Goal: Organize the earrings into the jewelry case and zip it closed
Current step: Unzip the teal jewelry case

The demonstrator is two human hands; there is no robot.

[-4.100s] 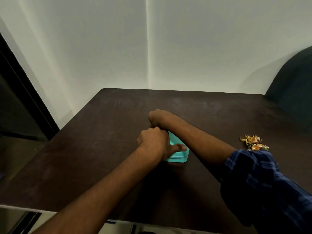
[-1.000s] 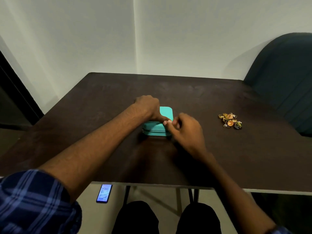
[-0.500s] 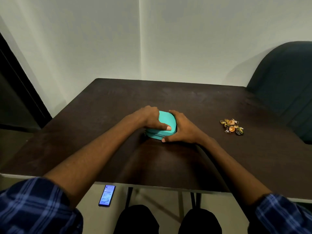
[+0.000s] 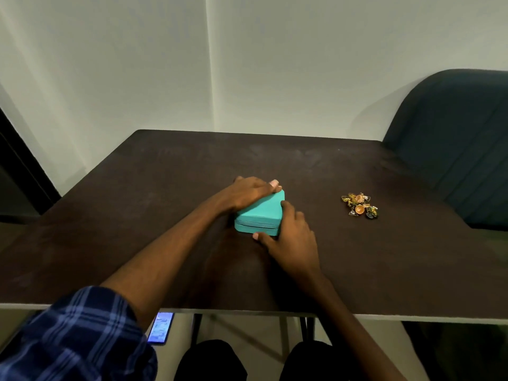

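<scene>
A small teal jewelry case [image 4: 261, 214] lies flat and closed at the middle of the dark wooden table [image 4: 165, 174]. My left hand [image 4: 247, 192] rests along its far left side, fingers curled over the back corner. Against the case's right side sits my right hand [image 4: 292, 235], with its thumb at the front lower edge and fingers at the right edge. A little pile of gold and orange earrings [image 4: 360, 204] lies on the table, well to the right of the case and apart from both hands.
A dark blue upholstered chair [image 4: 453, 141] stands at the table's right far corner. A lit phone [image 4: 160, 328] lies on the floor below the table's front edge. White walls meet in a corner behind the table.
Both hands shifted around the case. My left hand slid from the top to the far left side; my right hand moved down to the right front corner. The case turned slightly.
</scene>
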